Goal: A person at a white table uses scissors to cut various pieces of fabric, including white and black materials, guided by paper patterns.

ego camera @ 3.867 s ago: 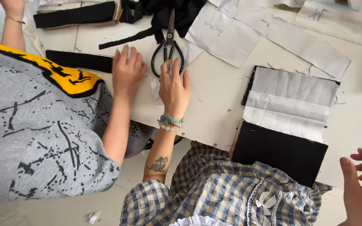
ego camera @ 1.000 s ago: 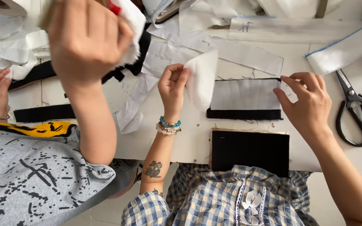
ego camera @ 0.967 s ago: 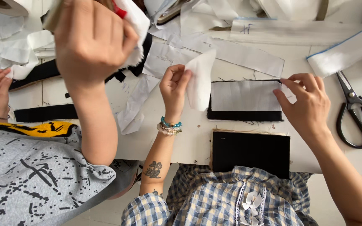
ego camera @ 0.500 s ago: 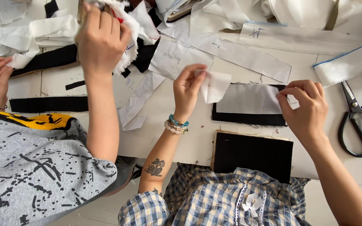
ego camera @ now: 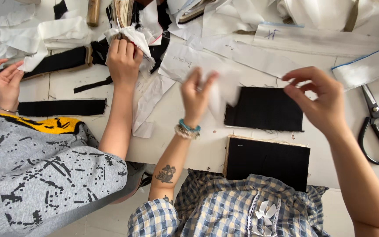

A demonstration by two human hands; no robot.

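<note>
From the head camera, looking straight down over the white table (ego camera: 198, 149), the person in the checked shirt has both hands up above a black cloth piece (ego camera: 264, 109) that lies flat near the middle. The left hand (ego camera: 196, 98) pinches a white cloth piece (ego camera: 224, 90), blurred with motion, just over the left edge of that black piece. The right hand (ego camera: 319, 98) hangs above the black piece's right end with thumb and fingers loosely curled and apart, grasping nothing that I can see.

Nearer the table's front edge, just below the black piece, sits a stack of black pieces (ego camera: 267, 160). Black-handled scissors (ego camera: 376, 127) lie to the right, apart from the right hand.

On the left sits a co-worker in a grey patterned top. One co-worker's hand (ego camera: 123, 59) grips a bundle of white scraps (ego camera: 130, 37) at the far side of the table; the other co-worker's hand (ego camera: 6, 81) rests open near the left edge, beside a long black strip (ego camera: 62, 107). White paper patterns (ego camera: 242, 50) and cloth lie scattered across the far half.
</note>
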